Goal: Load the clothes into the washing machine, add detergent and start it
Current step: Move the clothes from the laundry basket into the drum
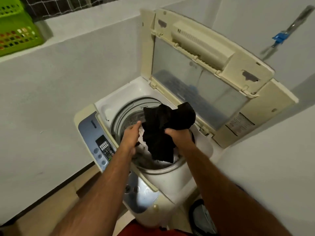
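— While the lid (pixel 201 65) stands propped upright at the back edge of the washing machine (pixel 109 108), where is the garment?

— Over the drum mouth. A black garment (pixel 163 128) hangs bunched from the right hand (pixel 177 135), which is closed in a fist on its cloth near the drum's right rim. Part of it bulges above the fist toward the lid; the rest trails down and toward the person, its lower tip at the near rim.

— And the left hand (pixel 131 135)?

— Fingers loosely curled, thumb stretched toward the garment's left edge. It is just beside the cloth; whether it pinches it I cannot tell.

— What does the drop turn on?

— Direction, I'd say. The drum (pixel 126 120) lies straight below both hands, with pale laundry (pixel 144 147) already in it. The garment's long line runs from the lid side down to the near rim, so the trailing tip could catch on the rim unless it is tucked inward. The right hand carries the weight; the left is nearer the control panel (pixel 102 147) on the machine's left edge.

— How far along?

— Loading, by my judgement. No detergent is visible.
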Demonstrator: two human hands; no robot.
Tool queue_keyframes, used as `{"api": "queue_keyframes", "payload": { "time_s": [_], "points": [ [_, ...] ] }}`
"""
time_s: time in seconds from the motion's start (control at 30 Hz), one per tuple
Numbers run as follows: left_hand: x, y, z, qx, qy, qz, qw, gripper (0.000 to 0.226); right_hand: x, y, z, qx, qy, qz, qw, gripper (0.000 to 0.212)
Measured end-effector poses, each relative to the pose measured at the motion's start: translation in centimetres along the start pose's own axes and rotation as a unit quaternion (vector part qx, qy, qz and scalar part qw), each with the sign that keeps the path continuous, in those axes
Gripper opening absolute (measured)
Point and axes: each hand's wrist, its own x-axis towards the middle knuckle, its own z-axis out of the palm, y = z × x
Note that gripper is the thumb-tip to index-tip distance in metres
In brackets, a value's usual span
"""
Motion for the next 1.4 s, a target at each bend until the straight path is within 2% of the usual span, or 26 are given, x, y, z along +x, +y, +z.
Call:
{"api": "queue_keyframes", "payload": {
  "time_s": [0.07,0.1,0.2,0.3,0.37,0.4,0.47,0.53,0.67,0.87,1.0,1.1,1.17,1.27,1.4],
  "points": [
    [0.9,0.1,-1.1,-0.004,0.011,0.008,1.0,0.065,0.7,0.7,0.8,-0.065,0.006,-0.004,0.998,0.041],
    [0.8,0.3,-1.4,-0.003,0.016,0.014,1.0,0.062,1.0,1.0,1.1,-0.108,0.007,0.003,0.994,0.047],
    [0.9,0.7,-2.1,-0.006,0.022,0.036,0.999,0.025,2.8,2.7,2.5,-0.233,-0.008,0.017,0.972,0.054],
    [0.4,0.7,-2.0,-0.005,0.016,0.048,0.999,0.02,3.5,4.5,3.7,-0.344,-0.054,0.015,0.937,0.078],
    [0.5,0.3,-2.1,-0.003,0.022,0.046,0.999,0.019,3.5,5.7,4.3,-0.393,-0.112,0.037,0.912,0.094],
    [0.4,0.3,-2.0,0.0,0.025,0.046,0.999,0.018,3.4,6.1,4.6,-0.403,-0.146,0.029,0.903,0.094],
    [0.3,0.0,-2.0,0.004,0.028,0.045,0.999,0.017,3.2,6.4,4.9,-0.384,-0.202,0.003,0.901,0.081],
    [0.2,-0.3,-1.7,0.008,0.03,0.042,0.999,0.018,2.7,6.2,5.0,-0.352,-0.207,-0.019,0.913,0.064],
    [-0.5,-0.9,-0.3,0.036,0.025,0.044,0.998,0.025,1.6,5.4,3.9,-0.274,-0.152,-0.05,0.948,0.046],
    [-3.2,-2.0,4.4,0.116,-0.04,0.088,0.989,0.023,-0.9,4.5,-2.2,-0.155,-0.035,-0.075,0.984,0.014],
    [-5.6,-3.6,8.6,0.167,-0.086,0.111,0.976,0.025,-3.7,5.6,-8.1,-0.081,0.045,-0.078,0.993,0.002],
    [-8.2,-5.1,12.2,0.203,-0.126,0.132,0.962,0.022,-6.3,7.3,-12.7,-0.024,0.096,-0.053,0.994,0.003],
    [-10.5,-6.5,15.1,0.234,-0.163,0.151,0.947,0.021,-8.4,9.3,-16.3,-0.033,0.124,-0.051,0.99,0.011],
    [-13.7,-9.6,19.3,0.299,-0.218,0.172,0.913,0.026,-11.8,13.2,-21.8,-0.041,0.17,-0.028,0.984,0.011],
    [-17.7,-15.3,24.6,0.39,-0.294,0.197,0.85,0.028,-16.8,19.7,-28.8,-0.047,0.24,0.046,0.969,0.011]
  ]
}}
